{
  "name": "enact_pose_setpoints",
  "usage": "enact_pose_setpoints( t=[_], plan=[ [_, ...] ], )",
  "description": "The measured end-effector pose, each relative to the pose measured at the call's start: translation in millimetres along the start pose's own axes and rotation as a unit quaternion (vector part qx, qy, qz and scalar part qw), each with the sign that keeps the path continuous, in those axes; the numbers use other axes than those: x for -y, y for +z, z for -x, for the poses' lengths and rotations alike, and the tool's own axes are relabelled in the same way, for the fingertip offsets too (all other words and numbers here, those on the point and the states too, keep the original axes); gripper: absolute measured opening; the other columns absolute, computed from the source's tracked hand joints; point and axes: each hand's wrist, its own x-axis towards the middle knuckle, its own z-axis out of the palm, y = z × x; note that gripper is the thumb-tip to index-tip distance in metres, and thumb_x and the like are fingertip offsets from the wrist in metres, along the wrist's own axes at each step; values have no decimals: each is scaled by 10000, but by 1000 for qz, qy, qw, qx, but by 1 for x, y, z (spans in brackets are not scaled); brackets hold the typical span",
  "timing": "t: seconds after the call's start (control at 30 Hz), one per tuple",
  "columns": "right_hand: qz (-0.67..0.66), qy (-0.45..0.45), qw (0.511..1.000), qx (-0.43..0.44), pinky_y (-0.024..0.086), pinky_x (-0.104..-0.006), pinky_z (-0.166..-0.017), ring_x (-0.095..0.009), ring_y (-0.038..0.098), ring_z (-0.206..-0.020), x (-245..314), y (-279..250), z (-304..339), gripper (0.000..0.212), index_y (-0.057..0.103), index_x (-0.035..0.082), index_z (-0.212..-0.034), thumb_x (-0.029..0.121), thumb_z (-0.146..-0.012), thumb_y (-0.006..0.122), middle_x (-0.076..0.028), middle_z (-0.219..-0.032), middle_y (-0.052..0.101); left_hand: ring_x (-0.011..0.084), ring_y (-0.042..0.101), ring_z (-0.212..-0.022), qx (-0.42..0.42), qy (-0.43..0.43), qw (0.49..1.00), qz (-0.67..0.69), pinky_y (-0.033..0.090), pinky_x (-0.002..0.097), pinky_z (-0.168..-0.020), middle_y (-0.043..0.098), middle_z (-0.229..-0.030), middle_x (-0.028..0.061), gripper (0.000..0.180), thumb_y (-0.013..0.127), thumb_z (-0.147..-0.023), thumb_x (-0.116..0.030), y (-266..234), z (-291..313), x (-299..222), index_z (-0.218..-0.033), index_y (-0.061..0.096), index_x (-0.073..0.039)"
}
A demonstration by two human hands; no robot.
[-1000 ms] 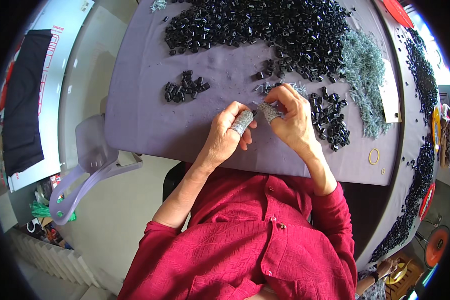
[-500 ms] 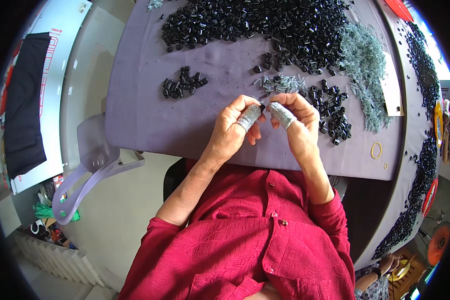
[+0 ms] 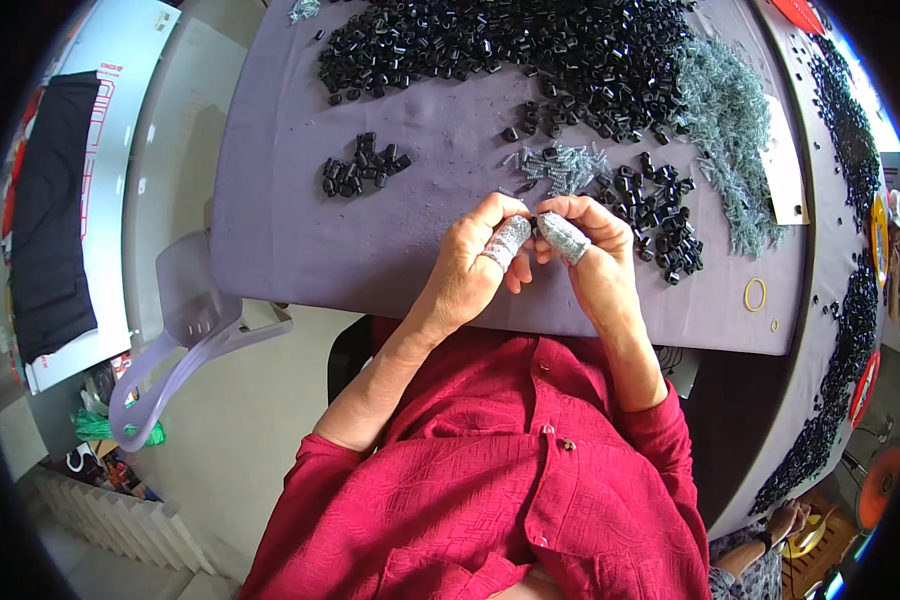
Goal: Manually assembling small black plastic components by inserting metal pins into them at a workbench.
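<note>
Landmark: purple cloth-covered table (image 3: 300, 240); all places below are told from it.
Left hand (image 3: 475, 262): raised over the table's near edge, fingers curled in, thumb wrapped in grey tape, tips meeting the other hand's.
Right hand (image 3: 592, 258): just beside the left, also with a grey-taped finger; fingertips pressed against the left's.
Small black part (image 3: 533, 218): pinched between the two hands' fingertips, mostly hidden by them; its shape cannot be told.
Small pile of grey metal pins (image 3: 560, 167): on the table just beyond the hands.
Loose black plastic caps (image 3: 660, 215): scattered right of the hands, near.
Little heap of black caps (image 3: 360, 168): left of the hands, apart.
Large spread of black caps (image 3: 510, 45): along the table's far side.
Long grey heap of metal pins (image 3: 725, 120): far right.
Yellow rubber ring (image 3: 755, 294): near the table's right front edge.
Lilac plastic scoop (image 3: 185, 330): off the table's left front corner.
</note>
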Motion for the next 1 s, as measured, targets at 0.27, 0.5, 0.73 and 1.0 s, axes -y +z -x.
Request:
enact_pose_setpoints(
  t=[0.27,0.5,0.73,1.0],
  plan=[
    [-9,0,1000,14,494,-222,-609,-91,597,-672,-2,2,1,108,650,4,-939,-6,-845,598,-51,-775,650,64,517,-551,-8,8,1000,-20,409,205,-456,569,-726,27,112,401,-935,-86,3,1,-3,-999,491,-64],
    [-33,-11,999,9,506,-236,-589,-121,613,-626,-12,8,3,107,640,-9,-923,-37,-853,565,-69,-742,644,46,433,-516,-17,38,998,-45,362,194,-448,493,-666,-19,128,375,-912,-96,6,3,-1,-988,477,-84],
    [73,0,996,55,484,-221,-625,-82,588,-687,1,20,-14,179,629,-17,-963,-93,-810,575,-60,-817,648,56,444,-526,-82,73,988,-105,374,207,-462,500,-661,-7,112,390,-914,-90,-7,-4,8,-986,473,-66],
    [603,-250,757,19,501,-396,-650,-362,606,-745,20,21,-71,263,625,9,-968,-22,-714,568,-177,-861,597,71,465,-496,-124,-4,992,-29,350,223,-420,478,-640,5,119,372,-898,-41,-28,-1,-6,-922,487,-56]
  ],
)
